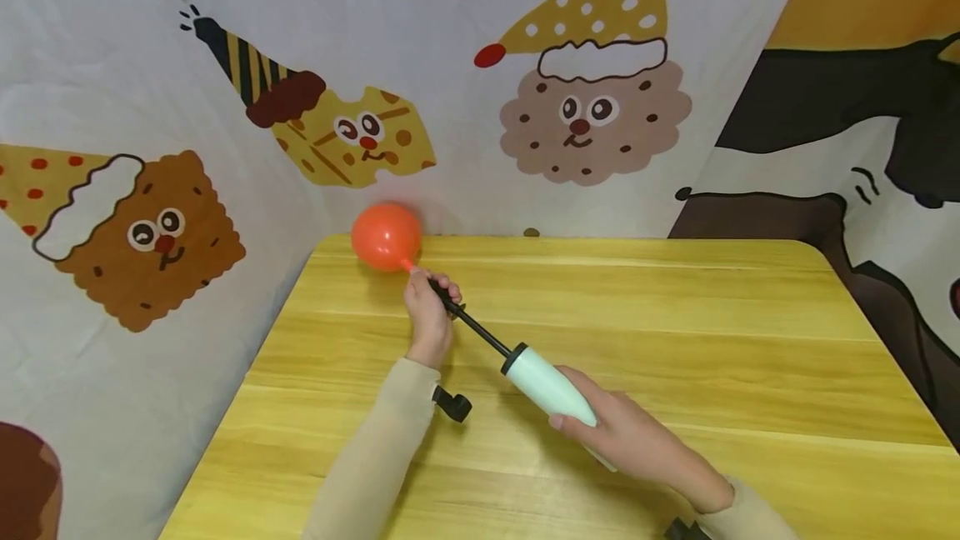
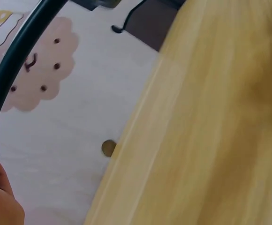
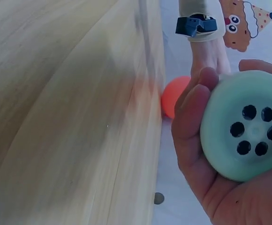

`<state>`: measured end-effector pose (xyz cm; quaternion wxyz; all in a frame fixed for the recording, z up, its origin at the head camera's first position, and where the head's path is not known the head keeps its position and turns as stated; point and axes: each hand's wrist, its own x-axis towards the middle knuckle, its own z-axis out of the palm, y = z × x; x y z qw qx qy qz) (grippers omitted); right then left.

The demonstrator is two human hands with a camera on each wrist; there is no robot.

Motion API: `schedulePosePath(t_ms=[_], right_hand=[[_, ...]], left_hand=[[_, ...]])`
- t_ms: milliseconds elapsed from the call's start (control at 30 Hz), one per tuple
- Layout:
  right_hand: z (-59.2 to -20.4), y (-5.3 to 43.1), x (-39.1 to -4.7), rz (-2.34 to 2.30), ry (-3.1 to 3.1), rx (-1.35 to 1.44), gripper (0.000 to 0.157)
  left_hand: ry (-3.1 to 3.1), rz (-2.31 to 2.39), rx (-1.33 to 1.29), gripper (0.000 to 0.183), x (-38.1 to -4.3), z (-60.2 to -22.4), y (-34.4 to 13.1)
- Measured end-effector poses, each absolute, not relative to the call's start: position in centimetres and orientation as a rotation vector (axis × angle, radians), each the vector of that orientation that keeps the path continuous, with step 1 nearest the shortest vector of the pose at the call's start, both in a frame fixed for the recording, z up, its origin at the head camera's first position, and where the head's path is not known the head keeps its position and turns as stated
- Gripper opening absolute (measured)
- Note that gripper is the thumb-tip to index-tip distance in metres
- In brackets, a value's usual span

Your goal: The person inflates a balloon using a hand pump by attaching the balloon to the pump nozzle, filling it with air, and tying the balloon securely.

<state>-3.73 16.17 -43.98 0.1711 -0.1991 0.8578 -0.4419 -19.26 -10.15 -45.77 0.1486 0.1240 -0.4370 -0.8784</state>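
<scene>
Clock reference: twelve o'clock is the far edge of the counter (image 1: 750, 340) in the head view.

1. Balloon: the inflated red balloon (image 1: 386, 237) is at eleven o'clock, at the far edge. Whether it touches the counter cannot be told. Its neck (image 1: 407, 265) points toward five o'clock.

2. Left hand: the left hand (image 1: 429, 308) is closed around the black front end of the pump (image 1: 551, 386), with the balloon neck at the thumb. This grip presumably keeps neck and nozzle together and limits air leakage; the joint itself is hidden.

3. Right hand: located at four o'clock from the left hand, the right hand (image 1: 626, 433) is wrapped around the green body, its holed end (image 3: 255, 129) left uncovered.

4. Alignment: the black rod (image 1: 483, 332) is exposed between the hands, along a line from ten to four o'clock. Holding both ends in line likely allows a straight stroke without bending the rod.
</scene>
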Motion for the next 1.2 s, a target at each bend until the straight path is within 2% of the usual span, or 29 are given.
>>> schedulePosePath(t_ms=[400,633,867,1200], right_hand=[[-44.5,13.7,-5.1,-1.272,2.443,-0.435,0.07],[-44.9,12.7,-6.4,-1.363,2.403,-0.487,0.068],[-44.3,12.7,-6.4,-1.359,2.386,-0.444,0.069],[-43.9,16.4,-3.7,-1.251,2.403,-0.514,0.065]], left_hand=[[-1.364,-2.567,0.306,0.035,-17.1,-46.8,-7.0],[-1.384,-2.564,0.315,0.034,-16.8,-47.0,-5.7],[-1.351,-2.528,0.272,0.038,-18.1,-46.1,-7.2],[-1.222,-2.447,0.351,0.034,-20.0,-45.3,-11.6]])
